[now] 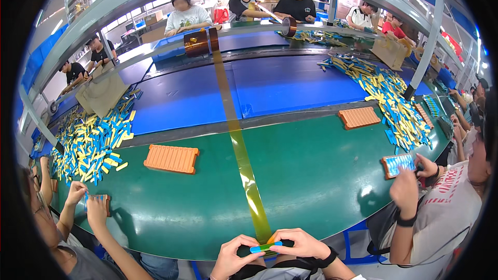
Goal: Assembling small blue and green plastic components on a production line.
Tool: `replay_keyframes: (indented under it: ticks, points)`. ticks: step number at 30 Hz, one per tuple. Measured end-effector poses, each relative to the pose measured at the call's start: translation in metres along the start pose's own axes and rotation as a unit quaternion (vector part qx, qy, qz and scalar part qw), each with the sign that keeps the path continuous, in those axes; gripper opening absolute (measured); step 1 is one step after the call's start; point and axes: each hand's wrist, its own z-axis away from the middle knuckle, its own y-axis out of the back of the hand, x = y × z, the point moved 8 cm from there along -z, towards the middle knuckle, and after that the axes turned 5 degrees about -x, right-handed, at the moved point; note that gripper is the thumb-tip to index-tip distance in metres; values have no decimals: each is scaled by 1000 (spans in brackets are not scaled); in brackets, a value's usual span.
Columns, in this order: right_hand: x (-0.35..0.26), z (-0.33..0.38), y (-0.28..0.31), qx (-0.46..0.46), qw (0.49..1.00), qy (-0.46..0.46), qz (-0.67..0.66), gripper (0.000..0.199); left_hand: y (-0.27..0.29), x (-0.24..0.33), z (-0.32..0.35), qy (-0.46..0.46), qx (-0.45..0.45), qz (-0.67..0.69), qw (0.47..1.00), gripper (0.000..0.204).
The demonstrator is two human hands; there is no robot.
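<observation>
- At six o'clock, on the near edge of the green counter (311, 176), the left hand (233, 256) and right hand (303, 244) meet, each pinching one end of a small blue-and-yellow bar (265, 248) between thumb and fingertips.
- From the bar, an amber tape strip (241, 160) runs toward twelve o'clock, up to a tape roll (199, 42) mounted on the overhead rail (155, 46).
- Judging by its size, the bar looks light and stiff; its short ends seem the best places to hold, which leaves the middle free where the tape lands.
- Thin and glossy, the tape is probably sticky, easy to crease, and best kept taut.
- An orange tray (171, 158) lies at ten o'clock, and another orange tray (359, 117) at two o'clock.
- Heaps of blue and yellow bars (91, 145) sit at nine o'clock, with more (394, 103) at two o'clock.
- Co-workers' hands (88, 205) work at eight o'clock, and another co-worker's at three o'clock hold a filled tray (399, 165).
</observation>
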Motion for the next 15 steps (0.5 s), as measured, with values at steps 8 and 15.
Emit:
replay_keyframes:
  ticks: [8, 15]
  points:
    - [-4, -3, 2, -1, 1000, 0, 0, 14, 1, -5, -3, -15, -17, 8, 1000, 25]
    - [1, -2, -3, 5, 1000, -15, 16, 17, 0, -6, -3, 1, -16, 40, 999, 26]
